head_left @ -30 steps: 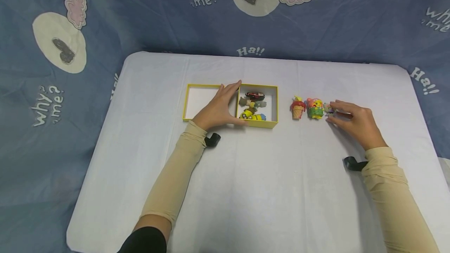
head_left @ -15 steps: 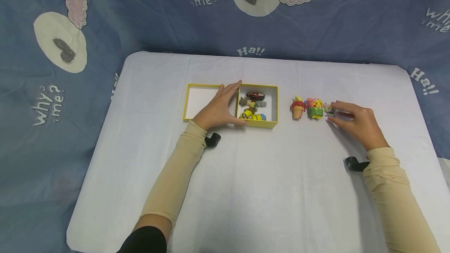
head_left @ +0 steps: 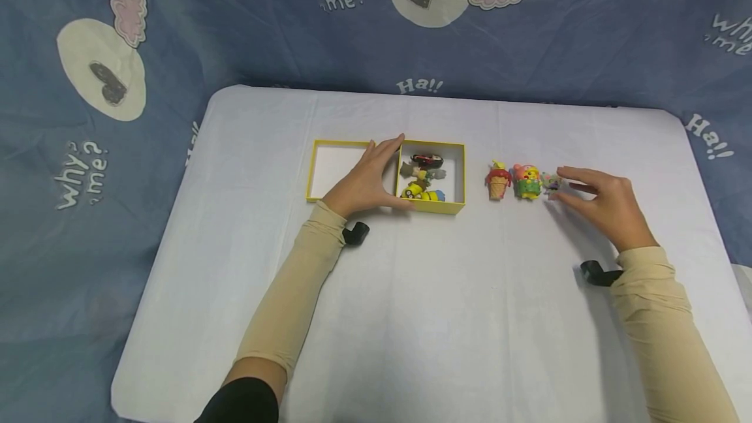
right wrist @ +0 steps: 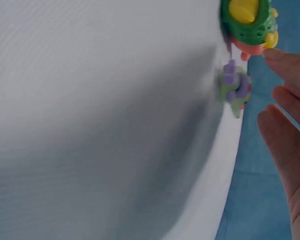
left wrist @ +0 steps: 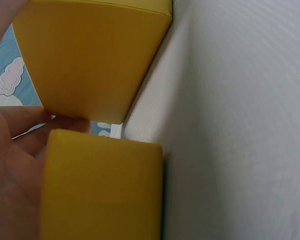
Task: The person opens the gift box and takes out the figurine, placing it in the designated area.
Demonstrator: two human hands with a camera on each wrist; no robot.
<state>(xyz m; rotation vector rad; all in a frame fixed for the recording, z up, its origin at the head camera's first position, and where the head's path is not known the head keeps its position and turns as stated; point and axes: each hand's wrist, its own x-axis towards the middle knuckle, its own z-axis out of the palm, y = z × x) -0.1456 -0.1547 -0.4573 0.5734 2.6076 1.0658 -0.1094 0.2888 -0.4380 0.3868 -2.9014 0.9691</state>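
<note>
- Right grip (head_left: pixel 593 198) is released: fingers straight, tips just beside the small purple-and-green figure (head_left: pixel 551 181), apparently not touching it as far as the wrist view shows.
- That figure (right wrist: pixel 234 89) stands toward the counter's (head_left: pixel 411 318) right half, at the right end of a short row running parallel to the far edge, next to the pink-and-green figure (head_left: pixel 527 181) and the ice-cream cone toy (head_left: pixel 497 181).
- It lies left of my right fingertips, so this hand is far nearer.
- Left grip (head_left: pixel 370 178) rests across the yellow two-compartment box (head_left: pixel 437 208), thumb curled on its near wall, steadying it.
</note>
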